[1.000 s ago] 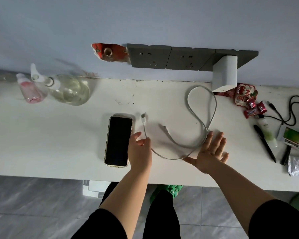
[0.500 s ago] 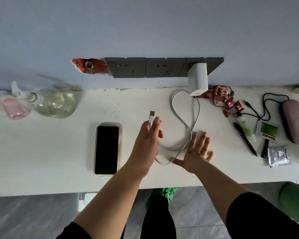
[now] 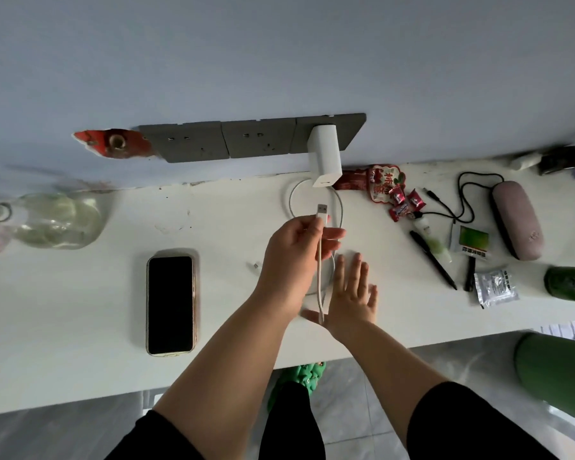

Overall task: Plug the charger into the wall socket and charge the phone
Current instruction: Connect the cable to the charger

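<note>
A white charger block (image 3: 324, 159) sits plugged into the right end of the grey wall socket strip (image 3: 213, 146). My left hand (image 3: 296, 257) is raised above the table and pinches the USB plug (image 3: 322, 211) of the white cable (image 3: 320, 287), plug pointing toward the charger just below its port. The cable's loop (image 3: 291, 200) lies on the white table (image 3: 80, 293), and its small other end (image 3: 255, 265) rests left of my wrist. My right hand (image 3: 354, 297) lies flat, fingers spread, on the table over the cable. The dark-screened phone (image 3: 170, 305) lies face up at left.
Clear spray bottles (image 3: 57, 220) stand at far left. To the right lie red candy wrappers (image 3: 387, 189), a black pen (image 3: 434, 260), a black cord (image 3: 463, 200), a pink case (image 3: 515, 219), a foil packet (image 3: 495, 288) and a green object (image 3: 570, 285). A broken red patch (image 3: 113, 144) marks the wall.
My left hand picked the USB plug up from beside the phone and carried it up and right toward the charger. My right hand stayed flat on the table.
</note>
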